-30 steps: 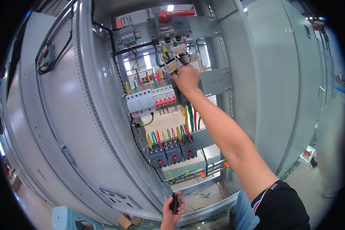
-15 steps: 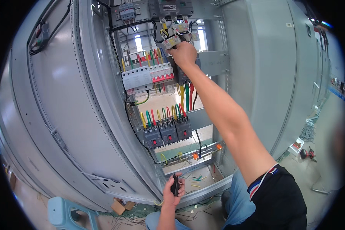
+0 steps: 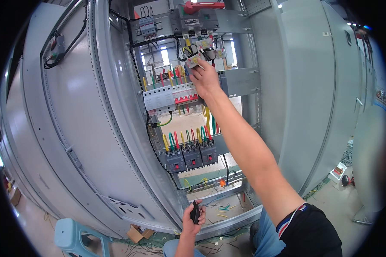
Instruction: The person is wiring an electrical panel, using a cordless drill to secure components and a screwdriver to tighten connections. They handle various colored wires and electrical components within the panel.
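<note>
My right hand reaches up into an open metal cabinet, fingers apart and partly stretched. Its fingertips are at the lower edge of a pale, labelled block among the cables below the large dark switch with a red handle. A similar pale block sits just above. Low in front of the cabinet, my left hand is closed around a small black object whose kind I cannot make out. Beside my right wrist are a white module and breakers with red levers.
Lower down, dark breakers carry yellow, green and red wires. The open cabinet door stands at the left, a grey side panel at the right. A blue stool, a cardboard box and wire scraps are on the floor.
The view has tilted up, showing the red handle. My right hand has dropped slightly relative to the pale block, and its fingers are straighter. My left hand still holds the black object.
</note>
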`<control>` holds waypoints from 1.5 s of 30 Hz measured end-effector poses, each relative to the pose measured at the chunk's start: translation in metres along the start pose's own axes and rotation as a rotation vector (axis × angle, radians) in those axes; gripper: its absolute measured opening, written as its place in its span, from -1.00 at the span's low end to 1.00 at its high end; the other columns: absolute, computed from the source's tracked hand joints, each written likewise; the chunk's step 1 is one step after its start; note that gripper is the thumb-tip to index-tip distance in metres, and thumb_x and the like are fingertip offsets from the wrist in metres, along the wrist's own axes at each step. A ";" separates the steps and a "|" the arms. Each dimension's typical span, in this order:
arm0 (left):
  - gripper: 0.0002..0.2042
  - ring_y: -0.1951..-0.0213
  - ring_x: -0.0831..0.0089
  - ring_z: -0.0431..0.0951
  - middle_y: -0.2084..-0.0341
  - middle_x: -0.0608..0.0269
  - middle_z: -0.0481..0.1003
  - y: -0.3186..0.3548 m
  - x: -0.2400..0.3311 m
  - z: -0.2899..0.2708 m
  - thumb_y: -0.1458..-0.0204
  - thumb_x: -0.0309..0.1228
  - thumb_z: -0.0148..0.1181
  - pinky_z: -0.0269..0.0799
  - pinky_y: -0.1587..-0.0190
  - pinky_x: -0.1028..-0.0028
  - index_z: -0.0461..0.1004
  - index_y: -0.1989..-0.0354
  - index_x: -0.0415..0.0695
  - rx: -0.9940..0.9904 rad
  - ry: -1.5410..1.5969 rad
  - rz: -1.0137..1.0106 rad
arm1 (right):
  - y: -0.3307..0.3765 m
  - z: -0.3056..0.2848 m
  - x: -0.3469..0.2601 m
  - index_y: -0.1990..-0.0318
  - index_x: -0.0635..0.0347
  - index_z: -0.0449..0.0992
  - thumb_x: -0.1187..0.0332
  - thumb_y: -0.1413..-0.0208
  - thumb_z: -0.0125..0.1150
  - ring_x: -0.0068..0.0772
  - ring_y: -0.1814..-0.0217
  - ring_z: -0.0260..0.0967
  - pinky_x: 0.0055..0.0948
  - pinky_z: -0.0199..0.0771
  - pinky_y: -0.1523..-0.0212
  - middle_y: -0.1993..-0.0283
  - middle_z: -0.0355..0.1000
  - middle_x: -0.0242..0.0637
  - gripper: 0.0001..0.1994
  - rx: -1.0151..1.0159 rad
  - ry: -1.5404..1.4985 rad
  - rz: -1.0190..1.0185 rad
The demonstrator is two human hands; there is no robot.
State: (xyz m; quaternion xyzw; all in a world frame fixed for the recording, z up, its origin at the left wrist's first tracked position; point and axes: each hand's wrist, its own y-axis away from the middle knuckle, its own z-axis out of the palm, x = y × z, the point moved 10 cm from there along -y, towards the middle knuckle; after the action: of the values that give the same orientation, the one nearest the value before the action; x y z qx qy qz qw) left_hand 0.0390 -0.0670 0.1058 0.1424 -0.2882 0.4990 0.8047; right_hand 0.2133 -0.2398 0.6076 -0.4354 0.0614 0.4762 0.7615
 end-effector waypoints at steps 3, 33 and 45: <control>-0.50 0.55 0.50 0.29 0.32 0.07 0.52 0.000 0.005 -0.008 -0.23 -0.03 0.09 0.15 0.59 0.54 0.44 -0.19 -0.14 -0.004 0.012 0.019 | 0.001 0.003 0.006 -0.20 0.24 0.37 0.20 -0.29 0.19 -0.10 -0.43 0.22 -0.12 -0.02 -0.55 -0.34 0.31 -0.04 -0.57 -0.037 -0.174 -0.017; -0.41 0.47 0.40 0.44 0.29 0.15 0.50 -0.074 -0.035 0.046 -0.26 0.25 0.03 0.31 0.56 0.54 0.49 0.05 -0.11 0.229 0.163 -0.036 | 0.362 -0.196 0.112 -0.31 0.18 0.42 0.24 0.06 0.59 -0.34 0.04 0.52 -0.31 0.54 -0.05 0.00 0.56 -0.23 -0.26 -0.572 1.101 0.264; -0.43 0.21 0.38 0.42 0.14 0.21 0.48 -0.058 -0.068 0.050 -0.26 0.01 -0.03 0.44 0.22 0.38 0.38 -0.31 -0.12 0.186 0.209 -0.056 | 0.395 -0.227 0.118 -0.30 0.24 0.47 0.25 0.13 0.67 -0.40 0.11 0.48 -0.38 0.56 0.02 -0.12 0.49 -0.20 -0.22 -0.430 1.064 0.470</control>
State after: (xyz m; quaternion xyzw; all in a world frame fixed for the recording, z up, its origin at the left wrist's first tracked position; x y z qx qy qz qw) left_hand 0.0514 -0.1691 0.1079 0.1714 -0.1512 0.5130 0.8274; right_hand 0.0420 -0.2580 0.1699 -0.7317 0.4296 0.3506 0.3964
